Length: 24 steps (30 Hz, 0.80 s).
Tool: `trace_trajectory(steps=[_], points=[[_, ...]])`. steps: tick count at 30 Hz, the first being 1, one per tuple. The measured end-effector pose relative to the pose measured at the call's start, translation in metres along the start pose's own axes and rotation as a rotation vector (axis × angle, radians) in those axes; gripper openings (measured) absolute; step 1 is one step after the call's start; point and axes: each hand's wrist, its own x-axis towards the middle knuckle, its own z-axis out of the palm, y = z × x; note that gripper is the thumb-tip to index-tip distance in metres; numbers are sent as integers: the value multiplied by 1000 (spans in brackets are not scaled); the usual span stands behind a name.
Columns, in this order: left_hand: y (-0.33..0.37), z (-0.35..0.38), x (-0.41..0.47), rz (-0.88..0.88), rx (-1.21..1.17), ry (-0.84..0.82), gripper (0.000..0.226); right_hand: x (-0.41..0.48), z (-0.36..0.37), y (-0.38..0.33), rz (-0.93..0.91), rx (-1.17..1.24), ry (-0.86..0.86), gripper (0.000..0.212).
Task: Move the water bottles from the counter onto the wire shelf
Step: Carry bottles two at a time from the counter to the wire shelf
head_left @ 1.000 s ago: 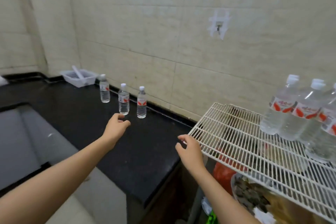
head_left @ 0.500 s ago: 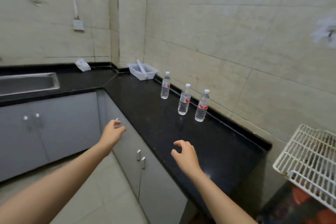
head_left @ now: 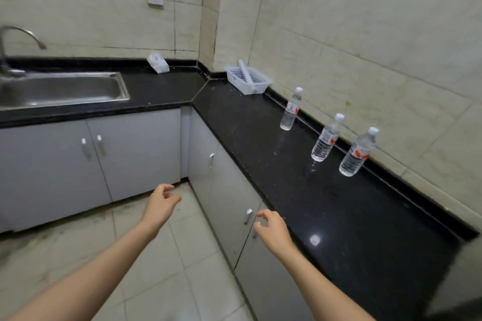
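Three water bottles (head_left: 326,138) stand upright in a row on the black counter (head_left: 326,216), near the tiled wall. The left hand (head_left: 159,206) and right hand (head_left: 273,232) hover empty, fingers loosely curled, well apart from them.

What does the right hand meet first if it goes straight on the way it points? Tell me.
Probably the black stone counter edge; the right hand points up along it, empty. Depth is unclear.

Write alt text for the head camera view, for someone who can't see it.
Three water bottles stand along the wall on a black counter. Both hands, left hand and right hand, reach forward empty. A white basket and sink lie beyond.
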Motion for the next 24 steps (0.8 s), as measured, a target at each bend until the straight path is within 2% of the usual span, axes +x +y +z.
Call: trace_trajectory(steps=[9,13,17,24], points=[[-1,54,78,-81,-44,-92,30,132,2,-11,32,61,33,33],[27,60,138,-52,-17,-43,25,203,-8,-29,16,172,65,34],[48,62,192,-40,-19,23,25,264,-7,-43,-7,243,26,34],[33,82,237,-108,-63,65,21,334,9,-49,27,255,-32,31]])
